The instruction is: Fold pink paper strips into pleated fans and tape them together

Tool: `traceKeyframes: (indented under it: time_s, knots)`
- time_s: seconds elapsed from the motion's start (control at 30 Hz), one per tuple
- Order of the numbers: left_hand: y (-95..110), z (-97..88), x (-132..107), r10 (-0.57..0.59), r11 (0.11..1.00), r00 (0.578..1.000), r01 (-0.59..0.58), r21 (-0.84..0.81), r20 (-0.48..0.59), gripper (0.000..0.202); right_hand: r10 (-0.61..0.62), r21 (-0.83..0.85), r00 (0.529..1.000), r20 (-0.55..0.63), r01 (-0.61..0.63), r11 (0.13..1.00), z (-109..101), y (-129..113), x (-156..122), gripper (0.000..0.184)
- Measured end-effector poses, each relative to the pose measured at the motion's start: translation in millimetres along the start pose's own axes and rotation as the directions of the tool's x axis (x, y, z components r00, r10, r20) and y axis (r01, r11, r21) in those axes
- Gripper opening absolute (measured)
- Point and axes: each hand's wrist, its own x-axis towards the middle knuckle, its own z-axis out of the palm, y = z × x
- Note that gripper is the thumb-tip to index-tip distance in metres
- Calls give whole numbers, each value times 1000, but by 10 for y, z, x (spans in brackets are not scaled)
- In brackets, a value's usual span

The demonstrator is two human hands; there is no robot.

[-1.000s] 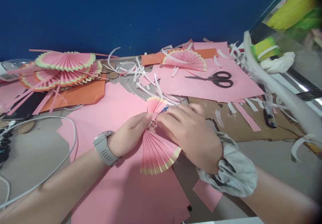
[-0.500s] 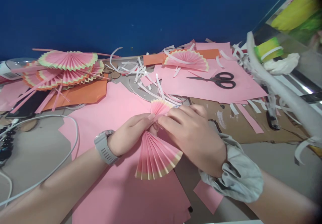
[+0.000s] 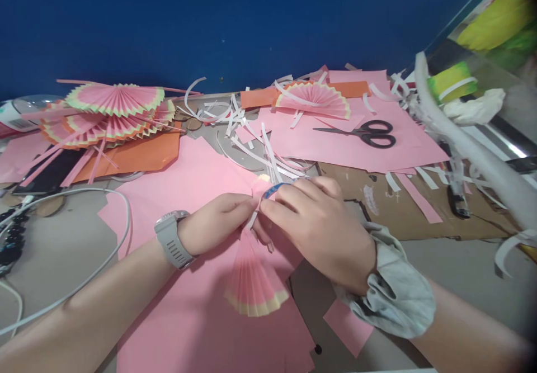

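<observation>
Left fingers, right fingers pinched

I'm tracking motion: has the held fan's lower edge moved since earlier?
Yes: the held fan's lower edge moved toward the person, judged against the scissors.

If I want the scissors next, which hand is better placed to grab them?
Probably the right hand: it is nearer the scissors, though it holds the blue-patterned strip. The left hand is farther off, gripping the narrow middle of the pleated paper.

1 held fan | 1 scissors | 1 watch | 1 scrunchie
</observation>
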Motion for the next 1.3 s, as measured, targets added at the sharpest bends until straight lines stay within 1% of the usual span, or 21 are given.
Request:
traceKeyframes:
  time_s: [0.1,0.17,0.3,0.43,0.63,0.77,1.0,1.2,1.3]
  knots:
    - [-3,20,8,-42,999,991,40,-21,-130,35,-6,-24,1000,-19,6,1000,13,-8,-2,21]
    - [-18,36,9,-54,998,983,49,-30,-177,35,-13,-40,1000,-24,12,999,24,-13,-3,19]
    - [-43,57,0,-48,999,973,45,-19,-226,34,-23,-63,998,-50,20,998,29,-16,-1,18]
    - [-49,62,1,3,999,963,8,38,-268,33,-26,-53,997,-78,22,998,20,-18,10,22]
    - [-64,72,10,93,989,938,-47,143,-333,32,-40,-21,997,-60,39,999,-2,-41,15,28]
    - [-78,79,9,128,980,916,-60,187,-380,31,-39,8,998,-55,40,999,-14,-56,1,30]
    - [-85,67,17,156,980,895,-87,180,-417,32,-45,42,997,-69,48,998,-41,-77,-2,27]
    - [-76,69,25,155,984,896,-101,148,-416,34,-38,40,996,-78,41,998,-61,-94,-6,25]
    - [-63,72,20,156,986,912,-119,119,-379,36,-42,28,993,-106,45,999,-72,-75,-16,22]
